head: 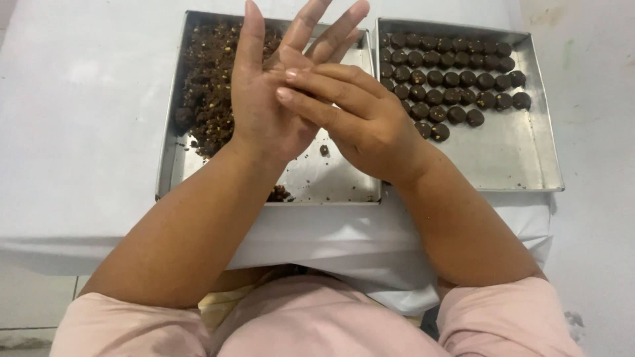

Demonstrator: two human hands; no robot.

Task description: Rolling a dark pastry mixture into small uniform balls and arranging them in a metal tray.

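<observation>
My left hand (261,99) is raised palm-up over the left metal tray (169,152), its fingers straight and spread. My right hand (360,119) lies across that palm, fingers flat and pressed against it. Anything between the two palms is hidden. Dark brown crumbly mix (208,79) with pale bits fills the far left part of this tray. A small dark lump (324,151) sits on the tray's bare bottom under my hands.
A second metal tray (509,158) stands to the right, touching the first, with several rows of round dark balls (450,79) in its far half. Both trays rest on a white-covered table (79,132). My lap in pink cloth is below the table's near edge.
</observation>
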